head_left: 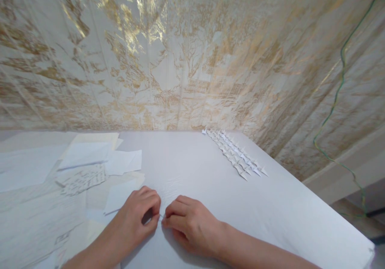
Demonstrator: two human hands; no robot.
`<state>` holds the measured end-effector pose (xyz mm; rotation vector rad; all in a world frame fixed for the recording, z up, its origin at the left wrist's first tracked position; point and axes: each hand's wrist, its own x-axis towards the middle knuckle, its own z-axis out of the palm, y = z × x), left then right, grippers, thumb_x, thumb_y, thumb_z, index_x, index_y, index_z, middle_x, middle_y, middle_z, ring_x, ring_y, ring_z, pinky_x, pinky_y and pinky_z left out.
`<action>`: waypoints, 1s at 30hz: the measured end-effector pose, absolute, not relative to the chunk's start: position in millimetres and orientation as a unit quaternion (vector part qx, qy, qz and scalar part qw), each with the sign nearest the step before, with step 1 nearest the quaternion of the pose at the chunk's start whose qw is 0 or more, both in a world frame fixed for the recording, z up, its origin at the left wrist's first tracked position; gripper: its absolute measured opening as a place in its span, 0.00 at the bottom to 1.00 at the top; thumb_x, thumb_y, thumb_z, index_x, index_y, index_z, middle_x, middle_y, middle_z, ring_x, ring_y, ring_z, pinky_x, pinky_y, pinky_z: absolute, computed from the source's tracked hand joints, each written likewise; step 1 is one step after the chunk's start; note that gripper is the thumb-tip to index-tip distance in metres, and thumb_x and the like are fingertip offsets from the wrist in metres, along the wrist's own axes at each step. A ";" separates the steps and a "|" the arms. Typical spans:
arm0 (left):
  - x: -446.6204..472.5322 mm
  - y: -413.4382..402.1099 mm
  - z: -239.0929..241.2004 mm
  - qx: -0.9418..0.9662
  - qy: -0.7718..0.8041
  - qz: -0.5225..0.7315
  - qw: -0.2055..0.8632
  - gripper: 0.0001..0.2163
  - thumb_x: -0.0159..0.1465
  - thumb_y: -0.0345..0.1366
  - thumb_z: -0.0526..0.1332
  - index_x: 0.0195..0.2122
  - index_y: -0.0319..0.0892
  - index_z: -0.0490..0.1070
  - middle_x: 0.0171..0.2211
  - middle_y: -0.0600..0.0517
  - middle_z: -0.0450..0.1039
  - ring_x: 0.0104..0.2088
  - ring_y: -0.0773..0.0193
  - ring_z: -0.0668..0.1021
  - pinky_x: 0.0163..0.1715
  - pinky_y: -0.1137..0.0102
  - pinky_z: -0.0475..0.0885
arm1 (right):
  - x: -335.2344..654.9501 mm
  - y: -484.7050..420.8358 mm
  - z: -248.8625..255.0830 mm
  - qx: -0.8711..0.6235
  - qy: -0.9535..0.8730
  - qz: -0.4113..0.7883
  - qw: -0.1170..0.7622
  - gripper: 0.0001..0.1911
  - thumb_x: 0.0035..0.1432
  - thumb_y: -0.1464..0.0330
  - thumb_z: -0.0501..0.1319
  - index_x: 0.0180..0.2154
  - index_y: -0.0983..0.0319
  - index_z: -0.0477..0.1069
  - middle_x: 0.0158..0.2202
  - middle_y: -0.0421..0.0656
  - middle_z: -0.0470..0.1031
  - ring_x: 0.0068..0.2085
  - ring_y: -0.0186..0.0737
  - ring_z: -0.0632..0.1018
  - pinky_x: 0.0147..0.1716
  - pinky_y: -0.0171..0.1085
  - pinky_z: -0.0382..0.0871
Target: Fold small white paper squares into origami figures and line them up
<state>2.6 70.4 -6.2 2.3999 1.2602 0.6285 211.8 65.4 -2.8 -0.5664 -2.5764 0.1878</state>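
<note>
Near the front middle of the white table, my left hand and my right hand meet fingertip to fingertip. Both are closed in a pinch. A small piece of folded paper shows as a thin sliver between them, and the fingers hide the rest of it. Further back on the right lie several small pointed folded paper pieces, lined up in slanting rows. Closest to my left hand on its other side is a white paper sheet.
Loose papers, some with writing, overlap across the left side of the table. A small white sheet lies at their edge. Behind the table stands a gold-patterned wall covering. A green cord hangs at the right, beyond the table edge.
</note>
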 end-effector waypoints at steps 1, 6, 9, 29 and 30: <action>2.6 70.2 -6.4 0.848 0.446 0.223 0.178 0.07 0.55 0.27 0.52 0.25 0.46 0.56 0.27 0.54 0.69 0.34 0.58 0.72 0.37 0.63 0.64 | 212.0 65.2 -2.2 -0.206 -0.945 0.067 0.245 0.09 0.56 0.80 0.61 0.38 0.64 0.74 0.39 0.44 0.78 0.36 0.40 0.73 0.38 0.35 0.68; 2.4 68.4 -7.2 0.843 0.456 0.223 0.179 0.07 0.56 0.27 0.53 0.25 0.46 0.57 0.27 0.55 0.69 0.35 0.57 0.71 0.37 0.63 0.63 | 213.9 63.4 2.3 -0.195 -0.957 0.047 0.211 0.08 0.58 0.78 0.61 0.40 0.65 0.73 0.39 0.46 0.77 0.37 0.41 0.73 0.41 0.36 0.69; 2.4 67.3 -8.0 0.832 0.476 0.222 0.179 0.06 0.55 0.27 0.54 0.26 0.46 0.60 0.28 0.55 0.70 0.35 0.57 0.71 0.37 0.63 0.62 | 214.1 62.0 4.8 -0.189 -0.965 0.021 0.179 0.06 0.62 0.75 0.61 0.41 0.66 0.73 0.38 0.46 0.76 0.37 0.43 0.72 0.40 0.37 0.68; -2.5 65.9 -0.1 0.825 0.487 0.206 0.198 0.10 0.60 0.29 0.56 0.30 0.48 0.76 0.33 0.55 0.77 0.41 0.54 0.74 0.42 0.60 0.62 | 224.7 67.9 16.5 -0.163 -0.979 0.055 0.112 0.07 0.59 0.78 0.62 0.40 0.65 0.73 0.42 0.45 0.79 0.41 0.42 0.75 0.44 0.34 0.70; -3.1 66.1 0.1 0.825 0.489 0.204 0.195 0.10 0.60 0.28 0.56 0.30 0.48 0.76 0.33 0.54 0.77 0.41 0.53 0.74 0.42 0.60 0.63 | 225.6 68.1 17.0 -0.159 -0.979 0.058 0.115 0.07 0.59 0.78 0.62 0.40 0.65 0.73 0.43 0.45 0.79 0.41 0.41 0.75 0.44 0.34 0.70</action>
